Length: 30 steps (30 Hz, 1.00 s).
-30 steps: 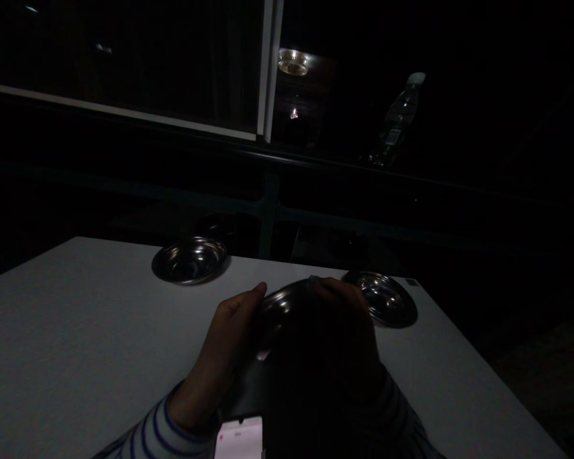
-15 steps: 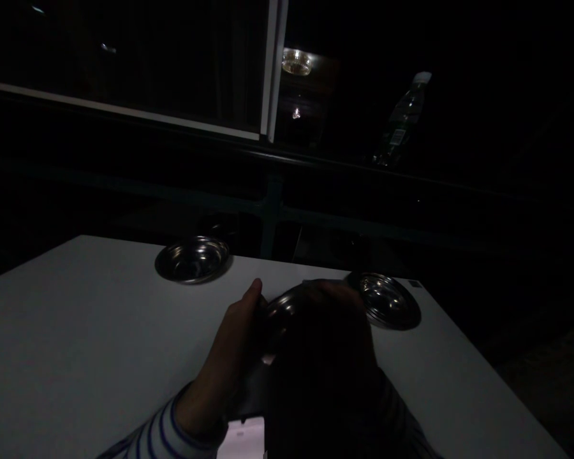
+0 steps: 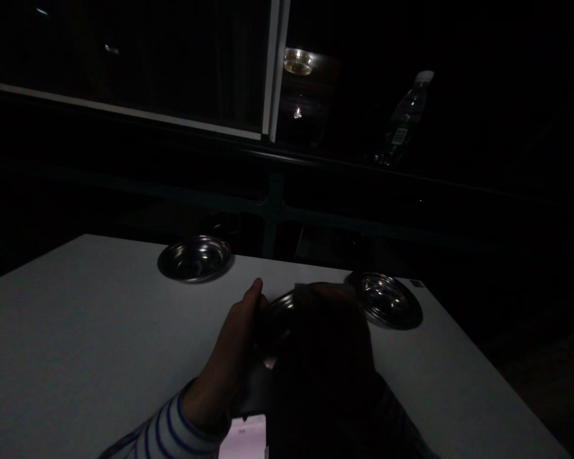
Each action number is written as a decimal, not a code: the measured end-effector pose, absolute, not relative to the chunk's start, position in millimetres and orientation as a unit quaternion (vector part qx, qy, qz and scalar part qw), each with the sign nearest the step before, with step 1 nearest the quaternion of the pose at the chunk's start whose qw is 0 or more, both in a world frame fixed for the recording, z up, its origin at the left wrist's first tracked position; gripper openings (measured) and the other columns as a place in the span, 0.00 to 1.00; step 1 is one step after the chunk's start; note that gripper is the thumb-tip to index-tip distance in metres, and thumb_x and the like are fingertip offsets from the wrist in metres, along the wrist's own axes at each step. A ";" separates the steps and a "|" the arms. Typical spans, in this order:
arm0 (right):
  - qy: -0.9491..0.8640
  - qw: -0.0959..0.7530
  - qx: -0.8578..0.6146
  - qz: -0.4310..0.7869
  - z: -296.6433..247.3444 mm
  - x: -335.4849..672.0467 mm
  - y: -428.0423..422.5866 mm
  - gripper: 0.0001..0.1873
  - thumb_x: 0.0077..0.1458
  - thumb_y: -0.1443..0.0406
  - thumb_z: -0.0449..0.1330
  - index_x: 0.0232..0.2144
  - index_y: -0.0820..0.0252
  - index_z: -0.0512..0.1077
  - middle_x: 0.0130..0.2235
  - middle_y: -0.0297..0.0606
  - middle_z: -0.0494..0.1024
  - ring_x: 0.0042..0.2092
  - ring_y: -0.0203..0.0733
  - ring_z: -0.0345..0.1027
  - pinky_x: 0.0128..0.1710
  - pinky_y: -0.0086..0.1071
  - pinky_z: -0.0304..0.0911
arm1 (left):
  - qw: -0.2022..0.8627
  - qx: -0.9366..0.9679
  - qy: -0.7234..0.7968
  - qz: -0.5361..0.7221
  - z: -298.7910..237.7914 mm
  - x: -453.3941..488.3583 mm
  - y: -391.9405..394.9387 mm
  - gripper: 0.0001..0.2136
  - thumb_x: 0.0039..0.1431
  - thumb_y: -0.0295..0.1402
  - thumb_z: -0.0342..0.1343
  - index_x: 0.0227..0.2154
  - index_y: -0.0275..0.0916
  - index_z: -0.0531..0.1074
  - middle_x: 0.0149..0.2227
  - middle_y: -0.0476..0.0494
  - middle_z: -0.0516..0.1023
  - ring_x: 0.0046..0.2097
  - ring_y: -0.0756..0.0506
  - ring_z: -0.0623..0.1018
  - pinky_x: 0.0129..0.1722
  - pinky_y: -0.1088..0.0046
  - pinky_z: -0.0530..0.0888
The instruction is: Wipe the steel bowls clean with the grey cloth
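Note:
My left hand [image 3: 236, 331] grips a shiny metal bowl [image 3: 280, 312] by its left side, thumb pointing up along the rim. In deep shadow, my right hand [image 3: 337, 331] lies over the bowl's right part and hides most of it. A thin greyish edge shows by its fingers, perhaps of a cloth, but the dark keeps me from telling. Below the wrists a lit phone [image 3: 243, 437] is partly visible at the bottom.
On the white table [image 3: 100, 331], one metal bowl [image 3: 194, 259] stands at the back left and several stacked metal dishes [image 3: 387, 301] at the back right. Beyond the table are a dark railing [image 3: 291, 157], a window frame [image 3: 270, 76] and a plastic bottle [image 3: 405, 121].
My right hand has shifted slightly over the bowl, and the greyish edge by its fingers shows more. The left hand keeps its grip. The whole view has moved a little.

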State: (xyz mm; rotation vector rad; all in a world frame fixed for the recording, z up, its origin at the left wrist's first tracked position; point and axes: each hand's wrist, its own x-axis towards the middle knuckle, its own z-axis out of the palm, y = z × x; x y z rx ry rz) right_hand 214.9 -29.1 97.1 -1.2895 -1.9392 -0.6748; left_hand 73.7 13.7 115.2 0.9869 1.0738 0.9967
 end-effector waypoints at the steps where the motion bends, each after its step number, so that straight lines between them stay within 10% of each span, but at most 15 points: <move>1: -0.736 0.355 -0.514 -0.260 100.1 218.7 -28.7 0.17 0.56 0.62 0.49 0.45 0.62 0.66 0.43 0.45 0.71 0.45 0.47 0.62 0.45 0.44 0.59 | 0.626 0.431 0.472 0.446 115.4 74.0 12.9 0.20 0.49 0.49 0.48 0.12 0.41 0.56 0.13 0.56 0.53 0.18 0.53 0.55 0.21 0.74 0.59; 20: -0.752 0.358 -0.465 -0.299 82.0 198.7 -32.4 0.14 0.52 0.62 0.55 0.43 0.50 0.68 0.39 0.37 0.73 0.43 0.47 0.64 0.43 0.44 0.60 | 0.629 0.441 0.484 0.419 104.7 71.7 22.8 0.22 0.49 0.51 0.45 0.10 0.41 0.54 0.11 0.56 0.51 0.16 0.53 0.54 0.18 0.75 0.59; 30: -0.747 0.378 -0.467 -0.286 93.1 214.6 -28.0 0.15 0.58 0.60 0.46 0.43 0.60 0.67 0.41 0.42 0.72 0.44 0.46 0.64 0.43 0.42 0.60 | 0.637 0.403 0.476 0.453 111.6 69.8 18.7 0.22 0.49 0.49 0.47 0.09 0.41 0.54 0.11 0.56 0.52 0.15 0.54 0.55 0.17 0.76 0.57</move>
